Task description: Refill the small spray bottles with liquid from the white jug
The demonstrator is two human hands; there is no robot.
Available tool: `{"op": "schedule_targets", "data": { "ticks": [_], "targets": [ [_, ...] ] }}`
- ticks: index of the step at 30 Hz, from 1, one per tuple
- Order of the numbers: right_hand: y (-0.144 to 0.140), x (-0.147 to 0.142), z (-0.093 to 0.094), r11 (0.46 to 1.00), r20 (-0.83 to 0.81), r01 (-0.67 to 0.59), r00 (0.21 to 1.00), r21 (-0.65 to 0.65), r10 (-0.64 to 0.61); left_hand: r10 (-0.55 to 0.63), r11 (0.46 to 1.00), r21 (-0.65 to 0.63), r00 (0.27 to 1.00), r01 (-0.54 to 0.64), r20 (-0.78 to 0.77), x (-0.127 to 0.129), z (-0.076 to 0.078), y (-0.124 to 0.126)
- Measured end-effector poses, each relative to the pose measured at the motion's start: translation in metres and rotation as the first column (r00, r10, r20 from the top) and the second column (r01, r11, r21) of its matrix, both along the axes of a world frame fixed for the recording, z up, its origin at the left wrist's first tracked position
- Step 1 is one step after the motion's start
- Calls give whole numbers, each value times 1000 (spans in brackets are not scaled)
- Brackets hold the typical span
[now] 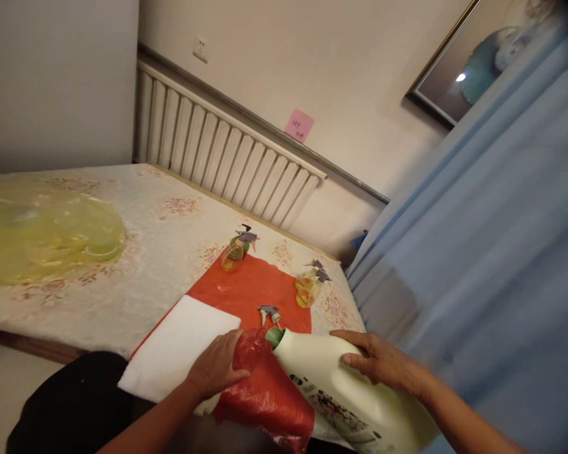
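At the near edge of the bed (137, 252), the right hand (383, 362) rests on the upper side of a large white jug (331, 384), fingers curled over its body and holding it tilted so that its green spout (274, 336) points toward a small clear bottle (250, 350). The left hand (216, 367) clasps this clear bottle from the left, fingers wrapped around it; the bottle lies over a red plastic sheet (246, 293) and its mouth sits just beside the jug's spout. A white cloth (180, 347) lies on the left part of the red sheet, partly under the left hand. Just beyond the spout, a loose grey spray head (269, 312) rests on the sheet. Farther back, one yellowish spray bottle (308, 287) lies at the sheet's right edge, and another spray bottle with green content (236, 247) lies at its far edge. A translucent yellow cover (42, 230) occupies the left side of the bed. A white radiator (218, 157) runs along the wall behind the bed, with a pink note (298, 125) stuck above it and a blue curtain (492, 252) hanging on the right.
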State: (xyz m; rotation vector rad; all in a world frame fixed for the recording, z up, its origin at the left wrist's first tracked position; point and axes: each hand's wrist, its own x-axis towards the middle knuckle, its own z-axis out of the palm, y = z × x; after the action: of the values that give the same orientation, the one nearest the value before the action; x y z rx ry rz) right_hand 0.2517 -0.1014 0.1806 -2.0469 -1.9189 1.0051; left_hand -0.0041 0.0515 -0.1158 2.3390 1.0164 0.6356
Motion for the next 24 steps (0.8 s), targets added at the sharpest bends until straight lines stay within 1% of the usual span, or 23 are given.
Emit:
{"op": "schedule_targets", "data": {
  "ticks": [10,19,24],
  "targets": [
    [2,-6,7,1000,1,6,1000,-24,-6,0,1000,-10,1000,0,2,-1,4,-1],
    [4,-6,8,1000,13,-4,1000,-16,4,-2,1000,-12,1000,2,0,0,0,-1],
    [6,-6,9,999,29,-4,1000,-39,5,-3,1000,-6,1000,3,3,-1,-1,0]
  ]
}}
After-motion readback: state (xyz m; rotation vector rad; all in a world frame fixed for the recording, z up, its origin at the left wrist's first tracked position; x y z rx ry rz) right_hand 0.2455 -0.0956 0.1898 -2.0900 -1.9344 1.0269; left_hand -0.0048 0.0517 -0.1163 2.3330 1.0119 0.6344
